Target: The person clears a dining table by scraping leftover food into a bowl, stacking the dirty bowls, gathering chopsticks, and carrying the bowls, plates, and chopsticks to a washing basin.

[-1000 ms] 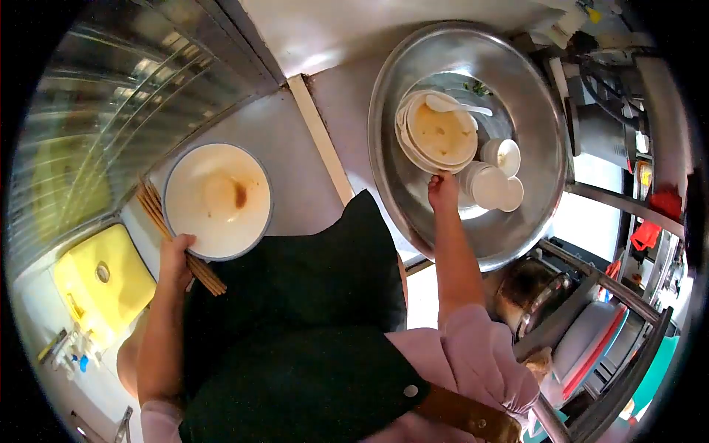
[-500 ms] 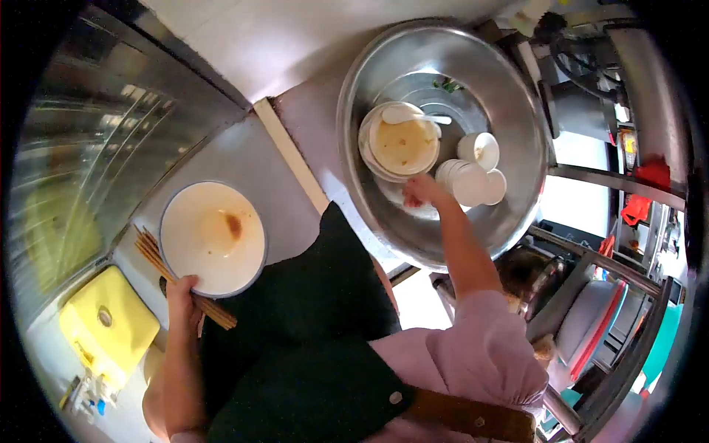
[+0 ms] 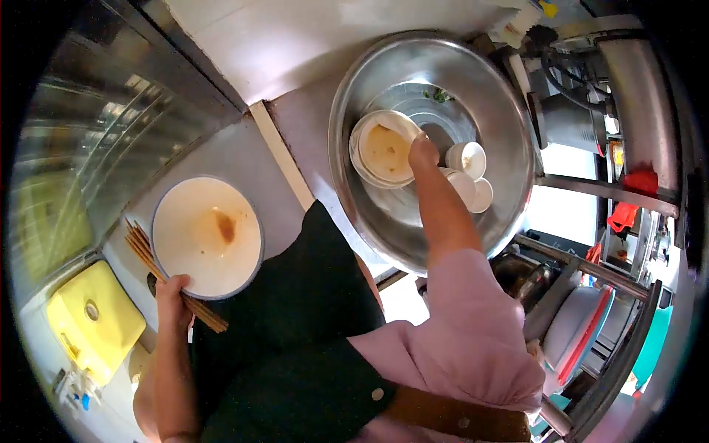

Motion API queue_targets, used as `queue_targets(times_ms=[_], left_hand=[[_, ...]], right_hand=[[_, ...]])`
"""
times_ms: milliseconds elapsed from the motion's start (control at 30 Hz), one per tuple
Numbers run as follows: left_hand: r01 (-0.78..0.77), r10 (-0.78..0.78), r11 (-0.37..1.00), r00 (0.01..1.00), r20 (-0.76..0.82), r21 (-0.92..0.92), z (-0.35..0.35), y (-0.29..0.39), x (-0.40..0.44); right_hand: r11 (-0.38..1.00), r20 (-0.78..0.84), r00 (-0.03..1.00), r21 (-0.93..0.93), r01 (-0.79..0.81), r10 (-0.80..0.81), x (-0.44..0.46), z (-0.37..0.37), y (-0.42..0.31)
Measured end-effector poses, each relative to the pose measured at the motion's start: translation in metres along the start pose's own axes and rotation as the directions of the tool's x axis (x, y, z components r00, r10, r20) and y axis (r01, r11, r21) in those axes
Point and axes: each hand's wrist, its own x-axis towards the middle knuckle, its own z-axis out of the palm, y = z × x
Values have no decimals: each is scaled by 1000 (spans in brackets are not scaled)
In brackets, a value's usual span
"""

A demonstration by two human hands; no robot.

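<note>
My left hand [image 3: 175,297] is closed around a bundle of wooden chopsticks [image 3: 145,249] and the edge of a large white bowl [image 3: 203,244] with a thin dark rim. A brown stain marks the bowl's inside. Over the metal basin [image 3: 345,188], my right hand [image 3: 423,153] has its fingers closed at the right rim of a stacked white bowl [image 3: 388,151] with yellowish liquid in it. Whether they grip the rim or a spoon there is hidden. Beside my right forearm are small white cups [image 3: 467,160], partly covered by it.
Green leaf scraps [image 3: 439,95] lie in the basin. A yellow container [image 3: 96,321] stands at the lower left, near a window [image 3: 111,140]. To the right, a metal rack [image 3: 620,354] holds stacked trays [image 3: 580,325], with a red bag [image 3: 624,214] hanging above.
My right hand has moved up from below the stacked bowls to the upper bowl's right rim. The spoon no longer shows clearly there. My left hand still holds the bowl and chopsticks.
</note>
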Motion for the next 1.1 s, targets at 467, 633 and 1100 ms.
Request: queue_targets(times_ms=[467,633,1100], left_hand=[[51,-96,984,958,270,170,83,46,4],[42,-133,968,922,365,247,123,51,3],[-159,-43,932,845,533,327,232,49,-11]], right_hand=[[-92,722,692,690,-718,14,-228,6,154],[246,380,881,859,-449,281,-173,45,196],[-287,371,869,837,-466,-328,-240,-125,2]])
